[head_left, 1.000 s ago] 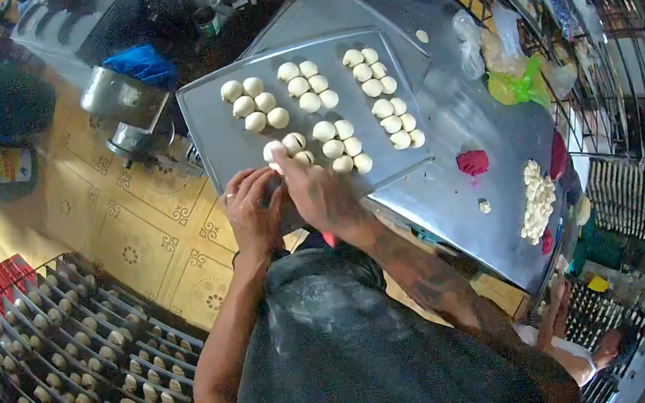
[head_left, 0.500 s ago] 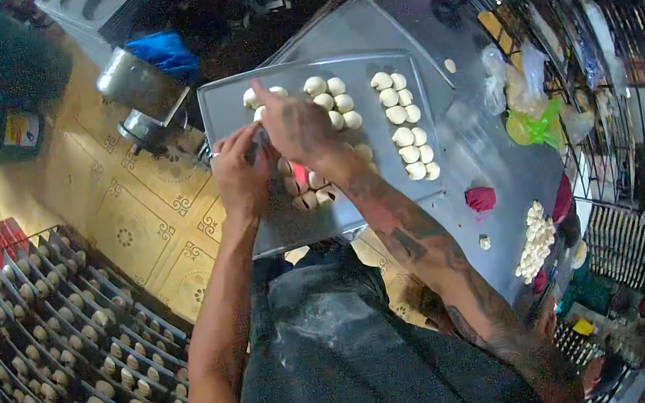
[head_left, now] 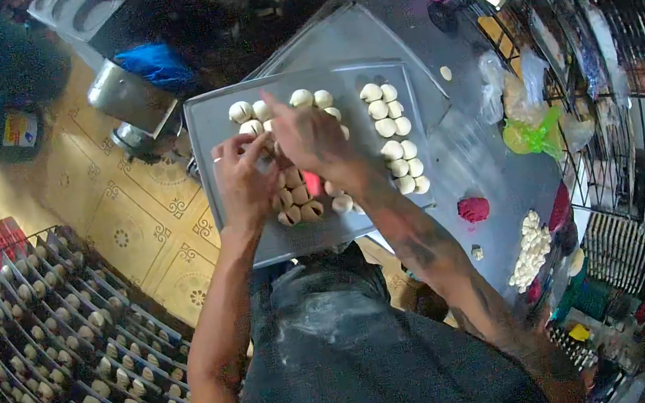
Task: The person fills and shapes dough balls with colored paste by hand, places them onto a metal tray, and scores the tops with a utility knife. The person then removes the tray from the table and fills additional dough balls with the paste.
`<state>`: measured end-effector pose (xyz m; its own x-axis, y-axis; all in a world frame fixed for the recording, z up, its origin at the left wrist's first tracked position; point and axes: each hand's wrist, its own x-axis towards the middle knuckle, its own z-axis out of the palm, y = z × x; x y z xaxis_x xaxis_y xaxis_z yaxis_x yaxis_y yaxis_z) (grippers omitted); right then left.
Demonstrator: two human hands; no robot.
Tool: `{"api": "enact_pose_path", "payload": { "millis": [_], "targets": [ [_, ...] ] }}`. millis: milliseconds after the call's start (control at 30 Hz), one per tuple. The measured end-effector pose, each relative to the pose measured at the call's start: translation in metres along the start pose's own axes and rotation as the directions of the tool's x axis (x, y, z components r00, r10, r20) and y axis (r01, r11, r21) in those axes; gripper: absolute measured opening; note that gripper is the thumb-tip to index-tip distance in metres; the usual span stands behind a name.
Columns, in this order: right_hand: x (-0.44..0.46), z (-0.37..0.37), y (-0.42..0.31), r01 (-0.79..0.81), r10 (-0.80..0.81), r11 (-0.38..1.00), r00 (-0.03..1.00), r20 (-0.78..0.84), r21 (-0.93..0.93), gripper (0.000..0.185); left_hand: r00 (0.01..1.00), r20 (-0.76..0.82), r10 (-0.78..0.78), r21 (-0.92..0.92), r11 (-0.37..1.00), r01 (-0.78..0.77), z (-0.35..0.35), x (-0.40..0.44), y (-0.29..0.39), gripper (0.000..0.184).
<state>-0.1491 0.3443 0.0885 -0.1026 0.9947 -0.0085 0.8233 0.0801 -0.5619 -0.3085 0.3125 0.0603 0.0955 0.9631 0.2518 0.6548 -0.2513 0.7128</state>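
A metal tray lies before me, bearing grouped rows of pale, rounded dough balls. Over its left-hand group, my left hand has its fingertips bent down onto a dough ball, which they mostly cover. My right hand is closed beside it, the index finger pointing away from me. From under this hand sticks a red-handled tool; its working end is hidden. Several dough balls show slits, such as the scored dough ball at the tray's far left. Blur softens the right hand.
Racks of dough balls stand at lower left above a patterned floor. On the grey table at right are a magenta lump, a pile of small dough pieces and plastic bags. A metal machine stands beyond the tray's left.
The view has shifted a little, so the tray appears lower and further left. Both hands have moved slightly right over it, uncovering more dough balls at far left.
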Motion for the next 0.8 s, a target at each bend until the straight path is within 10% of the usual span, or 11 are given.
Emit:
{"api": "enact_pose_path", "payload": {
  "millis": [233,500,667,800],
  "targets": [
    [-0.077,-0.031,0.008,0.026,-0.014,0.999,0.959,0.282,-0.038,0.048,0.995,0.064,-0.072,0.039,0.997,0.069,0.012,0.003,0.004,0.030],
    [-0.012,-0.025,0.058,0.022,-0.023,0.998,0.999,-0.026,-0.052,0.051,0.991,0.115,0.069,0.056,0.996,-0.075,0.042,0.011,0.042,0.024],
    [-0.078,-0.043,0.050,0.027,0.006,0.973,0.990,0.141,-0.231,0.049,0.989,0.135,-0.058,0.180,0.983,0.033,0.058,0.010,0.041,0.025],
    [-0.095,-0.059,0.059,-0.007,0.007,1.000,0.981,0.195,0.000,0.049,0.995,0.103,-0.012,0.118,0.993,-0.001,0.050,0.014,0.054,0.026]
  ]
}}
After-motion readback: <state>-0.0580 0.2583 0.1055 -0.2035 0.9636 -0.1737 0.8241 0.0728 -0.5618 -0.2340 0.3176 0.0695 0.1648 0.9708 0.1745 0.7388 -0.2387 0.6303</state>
